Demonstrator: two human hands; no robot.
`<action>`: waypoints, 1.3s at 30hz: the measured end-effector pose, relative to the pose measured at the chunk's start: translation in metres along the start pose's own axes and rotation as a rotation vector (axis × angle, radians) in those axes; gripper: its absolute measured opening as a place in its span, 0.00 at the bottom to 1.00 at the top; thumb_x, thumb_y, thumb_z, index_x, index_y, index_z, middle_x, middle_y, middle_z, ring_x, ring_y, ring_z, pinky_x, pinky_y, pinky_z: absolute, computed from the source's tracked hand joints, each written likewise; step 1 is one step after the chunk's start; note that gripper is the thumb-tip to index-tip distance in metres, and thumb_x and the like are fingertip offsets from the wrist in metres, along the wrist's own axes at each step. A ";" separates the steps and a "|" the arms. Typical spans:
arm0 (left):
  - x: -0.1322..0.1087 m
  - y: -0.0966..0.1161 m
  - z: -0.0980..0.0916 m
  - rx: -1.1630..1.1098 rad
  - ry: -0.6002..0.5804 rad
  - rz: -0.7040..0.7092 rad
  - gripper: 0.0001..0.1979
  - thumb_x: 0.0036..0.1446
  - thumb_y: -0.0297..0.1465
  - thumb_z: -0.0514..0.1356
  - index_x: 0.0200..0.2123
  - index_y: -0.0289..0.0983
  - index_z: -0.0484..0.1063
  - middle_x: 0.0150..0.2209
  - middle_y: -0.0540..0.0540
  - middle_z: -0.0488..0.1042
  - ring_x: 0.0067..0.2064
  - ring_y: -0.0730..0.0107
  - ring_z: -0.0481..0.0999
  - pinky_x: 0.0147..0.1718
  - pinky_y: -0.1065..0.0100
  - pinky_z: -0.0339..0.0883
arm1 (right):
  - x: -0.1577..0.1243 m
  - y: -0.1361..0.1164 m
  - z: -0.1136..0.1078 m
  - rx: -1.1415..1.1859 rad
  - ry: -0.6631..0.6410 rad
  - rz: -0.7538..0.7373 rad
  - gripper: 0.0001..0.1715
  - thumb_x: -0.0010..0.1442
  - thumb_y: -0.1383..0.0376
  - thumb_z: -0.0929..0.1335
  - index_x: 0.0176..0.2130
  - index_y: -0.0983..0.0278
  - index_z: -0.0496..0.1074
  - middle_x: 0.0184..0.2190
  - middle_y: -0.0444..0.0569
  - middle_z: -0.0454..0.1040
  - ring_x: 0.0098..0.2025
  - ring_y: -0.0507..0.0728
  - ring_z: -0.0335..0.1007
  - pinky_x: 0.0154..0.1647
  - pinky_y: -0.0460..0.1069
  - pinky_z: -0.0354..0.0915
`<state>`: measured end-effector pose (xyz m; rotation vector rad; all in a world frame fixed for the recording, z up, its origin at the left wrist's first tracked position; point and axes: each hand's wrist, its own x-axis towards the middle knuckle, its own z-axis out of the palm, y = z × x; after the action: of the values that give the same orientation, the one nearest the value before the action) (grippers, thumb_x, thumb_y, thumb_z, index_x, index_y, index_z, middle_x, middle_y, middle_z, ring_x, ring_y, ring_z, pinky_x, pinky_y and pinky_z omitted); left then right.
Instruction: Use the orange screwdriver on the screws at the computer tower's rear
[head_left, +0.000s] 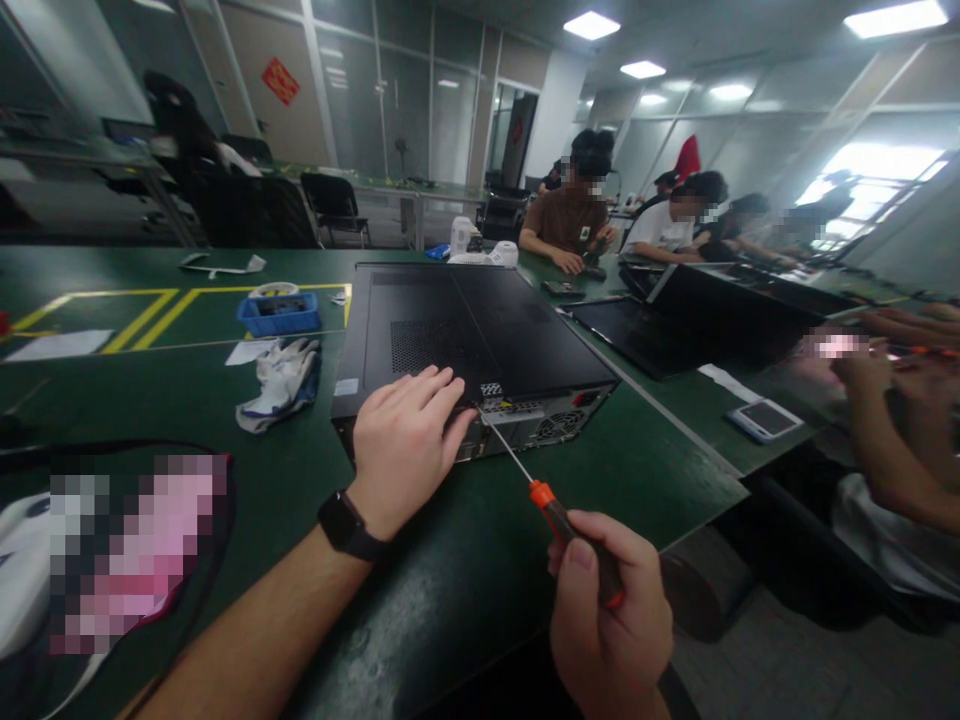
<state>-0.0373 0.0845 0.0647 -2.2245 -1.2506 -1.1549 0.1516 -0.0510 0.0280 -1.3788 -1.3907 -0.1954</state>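
A black desktop computer case (480, 330) lies flat on the green table (420, 580), its rear panel facing me. My left hand (405, 440), with a black watch on the wrist, rests fingers flat and together on the case's near top edge. My right hand (611, 620) is closed round an orange-and-black screwdriver (551, 505). The thin shaft points up and left, and its tip sits at the top of the rear panel, right beside my left fingertips.
White work gloves (281, 380) and a blue parts tray (279, 312) lie left of the case. A phone (763, 420) sits near the right table edge. Several people work at other black cases (675, 320) to the right; one person's arm (885, 440) is close.
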 end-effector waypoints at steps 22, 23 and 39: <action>0.000 0.001 -0.001 0.005 -0.015 -0.006 0.14 0.69 0.34 0.63 0.53 0.37 0.81 0.57 0.38 0.83 0.58 0.49 0.83 0.56 0.46 0.76 | 0.005 -0.003 -0.001 0.014 0.005 -0.038 0.10 0.71 0.62 0.68 0.50 0.61 0.74 0.34 0.46 0.81 0.26 0.52 0.77 0.28 0.47 0.73; 0.000 0.001 0.000 0.004 -0.014 -0.005 0.14 0.69 0.34 0.63 0.53 0.37 0.81 0.57 0.38 0.83 0.58 0.49 0.83 0.56 0.46 0.76 | 0.005 -0.003 -0.001 -0.003 0.000 -0.025 0.10 0.71 0.61 0.67 0.50 0.61 0.75 0.32 0.45 0.80 0.25 0.52 0.76 0.28 0.47 0.73; -0.002 -0.002 0.002 -0.011 -0.006 -0.009 0.14 0.68 0.35 0.63 0.54 0.39 0.80 0.58 0.39 0.83 0.59 0.49 0.83 0.57 0.46 0.76 | 0.005 0.000 -0.002 0.041 -0.028 -0.049 0.13 0.71 0.61 0.67 0.52 0.61 0.75 0.34 0.47 0.81 0.27 0.54 0.78 0.30 0.49 0.76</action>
<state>-0.0383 0.0856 0.0619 -2.2342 -1.2602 -1.1620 0.1542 -0.0497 0.0324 -1.3191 -1.4449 -0.1788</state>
